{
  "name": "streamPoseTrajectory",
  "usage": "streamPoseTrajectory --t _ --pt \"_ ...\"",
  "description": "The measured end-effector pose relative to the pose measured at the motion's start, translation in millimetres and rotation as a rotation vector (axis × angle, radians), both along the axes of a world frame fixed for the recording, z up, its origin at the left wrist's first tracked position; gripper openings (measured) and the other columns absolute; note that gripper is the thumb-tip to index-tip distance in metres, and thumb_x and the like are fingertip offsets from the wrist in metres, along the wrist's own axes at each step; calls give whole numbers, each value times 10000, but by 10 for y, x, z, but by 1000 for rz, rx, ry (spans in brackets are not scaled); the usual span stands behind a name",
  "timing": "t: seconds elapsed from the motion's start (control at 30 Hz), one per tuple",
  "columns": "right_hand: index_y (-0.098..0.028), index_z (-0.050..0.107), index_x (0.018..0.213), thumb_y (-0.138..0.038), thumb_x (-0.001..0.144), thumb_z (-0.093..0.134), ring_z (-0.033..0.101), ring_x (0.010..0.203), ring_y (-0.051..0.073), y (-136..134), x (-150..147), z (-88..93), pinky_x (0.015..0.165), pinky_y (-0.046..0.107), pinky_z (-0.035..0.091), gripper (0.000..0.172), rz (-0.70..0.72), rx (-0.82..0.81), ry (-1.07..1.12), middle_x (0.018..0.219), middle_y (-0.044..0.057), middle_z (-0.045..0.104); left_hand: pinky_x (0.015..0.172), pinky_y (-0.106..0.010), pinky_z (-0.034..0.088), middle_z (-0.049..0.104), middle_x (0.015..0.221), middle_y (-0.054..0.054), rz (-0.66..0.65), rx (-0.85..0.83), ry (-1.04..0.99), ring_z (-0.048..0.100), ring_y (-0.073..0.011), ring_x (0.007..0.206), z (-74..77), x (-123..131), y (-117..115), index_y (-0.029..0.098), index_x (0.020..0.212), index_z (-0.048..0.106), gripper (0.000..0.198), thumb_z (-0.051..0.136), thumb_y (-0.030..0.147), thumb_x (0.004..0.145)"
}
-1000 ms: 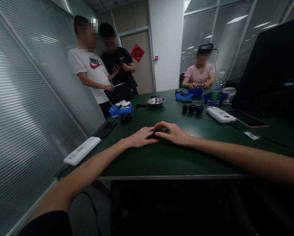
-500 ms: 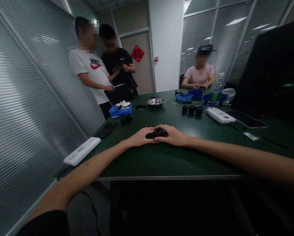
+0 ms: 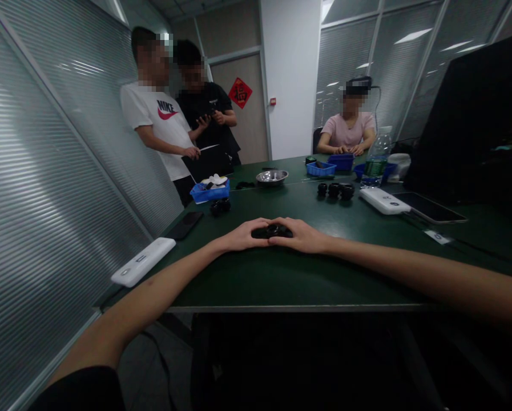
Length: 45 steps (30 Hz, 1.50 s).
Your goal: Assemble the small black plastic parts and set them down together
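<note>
On the dark green table (image 3: 256, 282), my left hand (image 3: 242, 235) and my right hand (image 3: 305, 235) curve toward each other and form a ring. Their fingertips meet at the far side, and the thumbs meet at the near side. Inside the ring lies a glossy black rounded piece (image 3: 274, 230), partly hidden by my fingers; I cannot make out its kind or whether there are several. The thumb and fingers of each hand stand apart around it, with no clear grip visible.
Black round pieces stand at left (image 3: 220, 206) and right (image 3: 335, 191). Beyond are a metal bowl (image 3: 272, 177), a blue tray (image 3: 210, 194) and a water bottle (image 3: 376, 160). White power banks (image 3: 144, 261) and a tablet (image 3: 429, 206) lie at the sides. Three people are across the table.
The gap between my thumbs and fingers has widened slightly, showing more of the dark space within. The seated person's hands have moved apart.
</note>
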State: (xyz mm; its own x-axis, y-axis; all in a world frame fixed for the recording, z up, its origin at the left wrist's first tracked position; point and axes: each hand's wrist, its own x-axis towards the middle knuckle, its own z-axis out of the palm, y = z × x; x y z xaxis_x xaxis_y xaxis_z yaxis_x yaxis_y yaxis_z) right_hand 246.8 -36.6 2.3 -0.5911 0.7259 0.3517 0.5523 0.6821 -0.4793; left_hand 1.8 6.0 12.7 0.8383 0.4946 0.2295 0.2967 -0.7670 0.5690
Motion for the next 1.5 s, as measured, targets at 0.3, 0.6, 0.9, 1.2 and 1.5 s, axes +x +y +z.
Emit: streamPoseTrajectory --t 0.3,0.6,0.9,1.2,1.5 --pt "-255 619 1371 -535 927 683 695 1107 277 58 112 22 984 464 549 529 82 -157 95 1264 81 717 1099 -406 436 621 1377 -79 9 -53 34 574 -264 1276 50 -2 -69 244 1366 599 544 685 523 907" --pt "-242 642 1342 -471 931 691 667 1191 260 146 156 33 1078 475 512 473 155 -330 190 1311 67 704 978 -374 475 667 1219 -75 19 34 75 622 -248 1124 30 -33 -48 214 1257 625 488 610 582 936" --pt "-222 653 1236 -430 908 705 653 1174 254 101 69 60 1077 451 493 392 119 -415 272 1259 64 700 1020 -387 434 657 1250 -89 52 83 91 606 -277 1163 8 -92 -47 203 1301 612 555 579 614 929" --pt "-244 623 1148 -514 862 741 674 1015 239 82 -22 -12 934 417 557 411 10 -278 199 1126 39 696 1038 -373 407 650 1282 -93 39 154 92 596 -274 1161 -77 -142 0 197 1302 612 585 564 640 922" --pt "-250 607 1218 -523 913 670 668 1041 245 67 -19 0 931 405 549 414 12 -253 133 1183 44 681 945 -352 429 663 1251 -86 74 66 49 607 -275 1117 -114 -173 19 198 1309 607 638 636 654 864"
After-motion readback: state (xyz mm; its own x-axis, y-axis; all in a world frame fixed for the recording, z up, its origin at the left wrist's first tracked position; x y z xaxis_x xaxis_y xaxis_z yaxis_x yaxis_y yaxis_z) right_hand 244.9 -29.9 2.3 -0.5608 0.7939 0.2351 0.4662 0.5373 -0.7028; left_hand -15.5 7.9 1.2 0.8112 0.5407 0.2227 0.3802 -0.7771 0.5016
